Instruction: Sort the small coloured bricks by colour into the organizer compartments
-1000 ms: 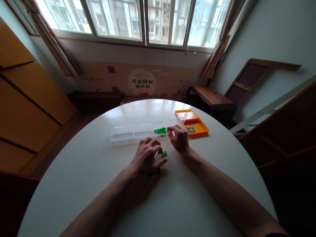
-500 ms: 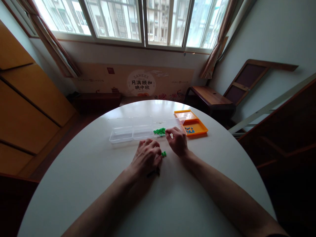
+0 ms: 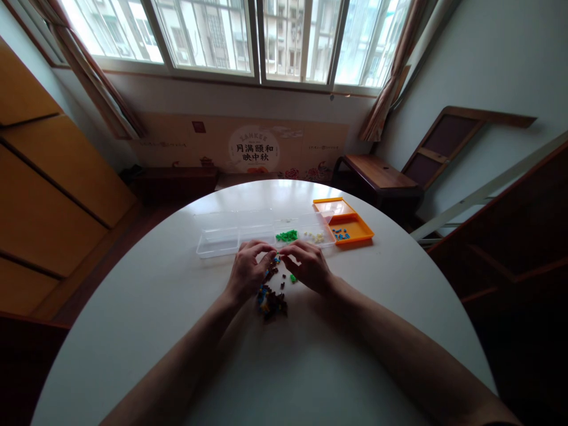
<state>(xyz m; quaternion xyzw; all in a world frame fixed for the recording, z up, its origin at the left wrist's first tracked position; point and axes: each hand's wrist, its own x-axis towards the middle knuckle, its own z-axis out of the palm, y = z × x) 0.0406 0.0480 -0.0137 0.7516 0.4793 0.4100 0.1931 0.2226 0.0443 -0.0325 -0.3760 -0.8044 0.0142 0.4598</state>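
My left hand (image 3: 252, 267) and my right hand (image 3: 309, 266) meet fingertip to fingertip just in front of a clear plastic box. Both are closed in a pinch; whatever sits between the fingers is too small to make out. Below them lies a pile of small dark brown, blue and yellow building bricks (image 3: 271, 303), partly beside my left wrist. A few loose brown bricks (image 3: 283, 285) and a little group of green bricks (image 3: 293, 278) rest on the table near my right hand. Green bricks (image 3: 286, 236) and cream bricks (image 3: 316, 238) fill compartments of the clear box (image 3: 217, 247).
An orange tray (image 3: 366, 232) with small blue bricks (image 3: 341, 235) stands right of the clear box, touching or nearly touching it. Everything rests on a round white table (image 3: 146, 296). Beyond the table are a wooden chair (image 3: 377, 171) and windows.
My right hand has come from the box's right compartments toward me and left. My left hand has shifted up and left, uncovering the brown pile. The fingertips of both hands now meet.
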